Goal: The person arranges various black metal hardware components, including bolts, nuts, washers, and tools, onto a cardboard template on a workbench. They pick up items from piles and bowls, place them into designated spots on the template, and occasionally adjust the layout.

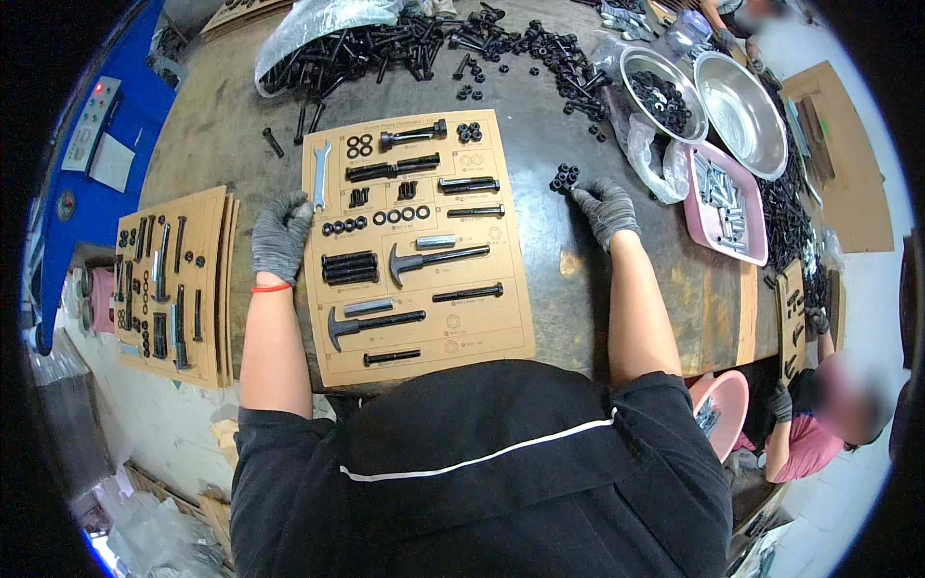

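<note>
A small cluster of black nuts (564, 177) sits on the dark, worn table (564, 318), beyond the right edge of a cardboard sheet (506, 328) and apart from it. The cluster lies just ahead and slightly left of the gloved right hand (605, 207), clearly the nearer one; that hand's fingers bend with their tips at the nuts, though whether they grasp or merely touch, I cannot tell. The sheet's long axis runs from the table's near edge toward the far one, with rows of bolts, washers and sleeves across it and an open-ended wrench (321, 175) near its far left corner. Against its left edge rests the left hand (281, 236), fingers curled; a grip on the cardboard cannot be made out. Loose black bolts (405, 48) heap along the table's far side, while metal bowls (742, 116) and a pink tray (755, 217) of silvery tubes line its right. Filled cards (217, 289) stand stacked at the left edge, near a blue cabinet (135, 77). Off to the right, a pink-sleeved co-worker (805, 453) holds another card.
</note>
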A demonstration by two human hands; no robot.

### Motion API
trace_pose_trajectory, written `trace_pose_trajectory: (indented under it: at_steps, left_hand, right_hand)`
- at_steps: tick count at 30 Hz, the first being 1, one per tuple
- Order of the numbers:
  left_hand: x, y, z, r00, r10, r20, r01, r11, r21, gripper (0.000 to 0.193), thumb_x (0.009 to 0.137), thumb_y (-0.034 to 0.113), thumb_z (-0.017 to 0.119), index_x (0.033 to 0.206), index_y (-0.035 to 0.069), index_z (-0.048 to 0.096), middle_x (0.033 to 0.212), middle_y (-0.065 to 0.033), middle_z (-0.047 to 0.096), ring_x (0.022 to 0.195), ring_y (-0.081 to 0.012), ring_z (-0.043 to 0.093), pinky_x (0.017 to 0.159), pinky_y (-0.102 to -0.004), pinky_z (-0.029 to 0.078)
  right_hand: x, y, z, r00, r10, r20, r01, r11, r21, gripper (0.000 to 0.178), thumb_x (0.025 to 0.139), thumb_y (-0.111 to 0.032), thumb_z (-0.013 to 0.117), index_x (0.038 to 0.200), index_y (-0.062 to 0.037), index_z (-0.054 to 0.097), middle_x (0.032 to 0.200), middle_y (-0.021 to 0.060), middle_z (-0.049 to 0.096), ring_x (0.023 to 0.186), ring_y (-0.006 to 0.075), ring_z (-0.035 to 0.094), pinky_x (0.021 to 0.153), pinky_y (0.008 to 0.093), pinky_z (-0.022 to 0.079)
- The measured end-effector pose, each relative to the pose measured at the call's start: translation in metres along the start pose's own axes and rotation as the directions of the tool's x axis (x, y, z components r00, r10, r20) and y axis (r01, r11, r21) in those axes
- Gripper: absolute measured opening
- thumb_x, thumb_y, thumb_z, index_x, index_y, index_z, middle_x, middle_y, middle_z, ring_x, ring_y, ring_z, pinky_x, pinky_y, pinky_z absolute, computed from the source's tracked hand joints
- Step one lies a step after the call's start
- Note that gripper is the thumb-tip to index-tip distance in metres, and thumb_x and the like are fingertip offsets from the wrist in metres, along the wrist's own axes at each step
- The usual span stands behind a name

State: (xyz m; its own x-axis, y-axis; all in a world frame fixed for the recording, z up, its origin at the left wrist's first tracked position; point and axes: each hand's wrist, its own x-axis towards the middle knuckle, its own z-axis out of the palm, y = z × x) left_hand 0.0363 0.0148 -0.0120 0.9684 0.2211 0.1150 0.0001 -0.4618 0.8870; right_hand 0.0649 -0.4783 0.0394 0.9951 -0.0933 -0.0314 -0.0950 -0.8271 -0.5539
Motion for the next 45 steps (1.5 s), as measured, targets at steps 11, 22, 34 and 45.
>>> trace_pose_trajectory:
  at_steps: [11, 22, 34, 45]
  left_hand:
    - [0.001, 0.005, 0.000, 1.000, 0.017, 0.017, -0.016, 0.999, -0.041, 0.023, 0.085, 0.010, 0.066, 0.106, 0.002, 0.064, 0.086, -0.0052, 0.065, 0.074, -0.0113, 0.055, 0.071, -0.0262, 0.048]
    - [0.001, 0.008, -0.005, 1.000, -0.004, 0.030, 0.005, 1.000, -0.029, 0.024, 0.084, 0.011, 0.068, 0.106, 0.003, 0.064, 0.086, -0.0031, 0.063, 0.076, -0.0110, 0.053, 0.073, -0.0254, 0.047]
    - [0.001, 0.003, -0.003, 1.000, 0.009, 0.000, -0.009, 0.994, -0.108, 0.023, 0.084, 0.015, 0.068, 0.103, 0.003, 0.065, 0.082, -0.0042, 0.063, 0.073, -0.0107, 0.053, 0.069, -0.0249, 0.047]
    - [0.003, -0.002, -0.005, 0.999, 0.052, -0.005, -0.053, 0.998, -0.032, 0.022, 0.083, 0.011, 0.067, 0.104, 0.003, 0.065, 0.084, -0.0036, 0.064, 0.071, -0.0092, 0.052, 0.068, -0.0250, 0.046]
  right_hand:
    - [0.024, 0.037, 0.008, 0.981, -0.090, -0.171, 0.070, 0.991, -0.117, 0.025, 0.082, -0.021, 0.064, 0.102, -0.0068, 0.067, 0.101, 0.0191, 0.064, 0.094, 0.0352, 0.060, 0.082, 0.0404, 0.047]
    - [0.019, 0.013, 0.010, 0.959, -0.271, 0.080, 0.281, 0.897, -0.341, 0.025, 0.072, -0.004, 0.069, 0.095, -0.0045, 0.061, 0.090, 0.0154, 0.062, 0.085, 0.0312, 0.061, 0.078, 0.0370, 0.049]
    - [0.032, -0.084, 0.013, 0.950, -0.307, 0.059, 0.313, 0.929, -0.197, 0.020, 0.075, -0.015, 0.071, 0.090, -0.0043, 0.063, 0.082, 0.0137, 0.066, 0.077, 0.0266, 0.065, 0.069, 0.0345, 0.051]
    - [0.059, -0.117, 0.072, 0.857, -0.448, 0.257, 0.478, 0.876, -0.067, 0.028, 0.076, -0.013, 0.069, 0.103, -0.0092, 0.063, 0.099, 0.0165, 0.064, 0.092, 0.0344, 0.061, 0.083, 0.0396, 0.049]
